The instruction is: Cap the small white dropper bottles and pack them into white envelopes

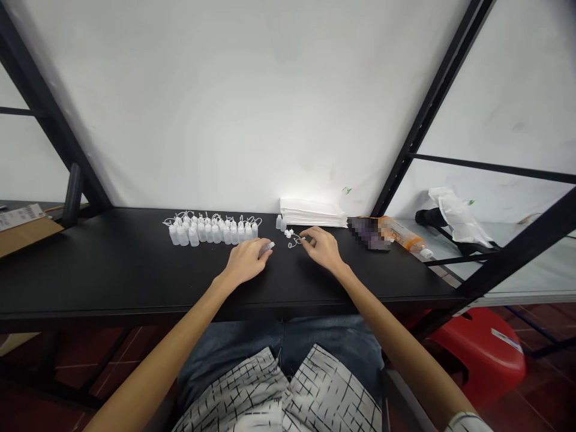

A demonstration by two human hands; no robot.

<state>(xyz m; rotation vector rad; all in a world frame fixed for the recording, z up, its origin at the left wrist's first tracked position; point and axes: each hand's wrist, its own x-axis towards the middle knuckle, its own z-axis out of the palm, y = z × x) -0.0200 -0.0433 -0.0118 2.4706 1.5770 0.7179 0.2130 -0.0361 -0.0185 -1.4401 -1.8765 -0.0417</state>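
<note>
Small bottle (pixel 269 246) is in the left hand (pixel 247 259), just above the near-middle of the black worktop (pixel 135 270). Prob. v. light, thin soft plastic, so it'd dent if squeezed hard; might be a bit slippery. Best grip: lightly round the body, nozzle end free. Tethered cap (pixel 303 239) at the right hand (pixel 323 247) looks tiny & light, w/ a bendy curled cord; pinch the cap itself, not the cord, b/c cord would likely swing.

Left fingers: closed round the bottle body, white tip poking out to the right. Right fingers: thumb & forefinger nearly together at the cap; can't tell if clamped or just touching.

Nearby: loose white caps (pixel 288 233) btwn the hands, slightly far side; two uncapped-looking bottles (pixel 281 223) beyond, next to the white stack (pixel 312 213). Grp of corded bottles (pixel 213 231) stands upright, far left of the left hand.
</note>
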